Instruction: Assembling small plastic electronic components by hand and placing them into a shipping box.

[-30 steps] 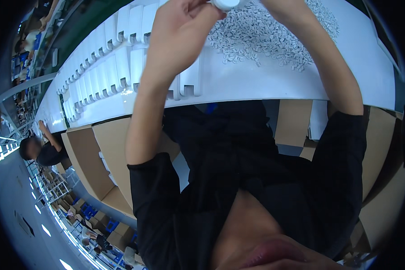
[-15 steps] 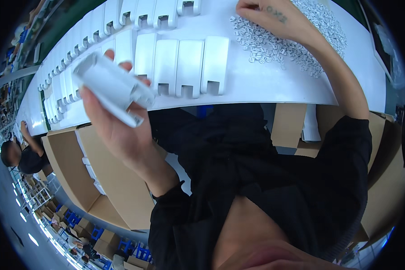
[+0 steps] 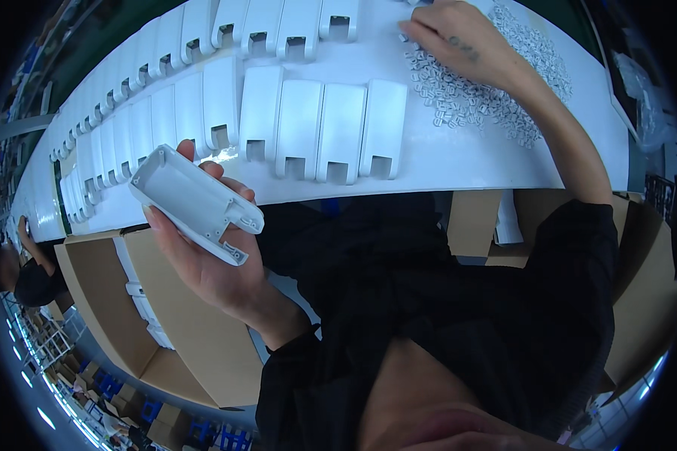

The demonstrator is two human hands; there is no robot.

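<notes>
My left hand [image 3: 222, 274] is closed round a white plastic housing shell [image 3: 195, 195], hollow side up. Ribs and small posts show inside it, and a notch is cut into its end nearest my wrist. Thumb and fingers grip its two long sides, in front of the table edge. At the far right, my right hand [image 3: 459, 41] rests at the left part of a heap of small white plastic pieces [image 3: 530, 56]. Its fingers are bent together, and what they hold, if anything, is too small to make out.
Rows of matching white housings [image 3: 301, 124] lie face down on the white table [image 3: 496, 169]. Below its edge stand an opened cardboard box [image 3: 195, 316] with white parts at left and another box [image 3: 474, 222] at right. A co-worker [image 3: 34, 270] is at far left.
The whole view has shifted slightly. The shell in my left hand, blurred before, now shows sharply with its hollow side tilted more toward me. My right hand stays at the heap with fingers bent.
</notes>
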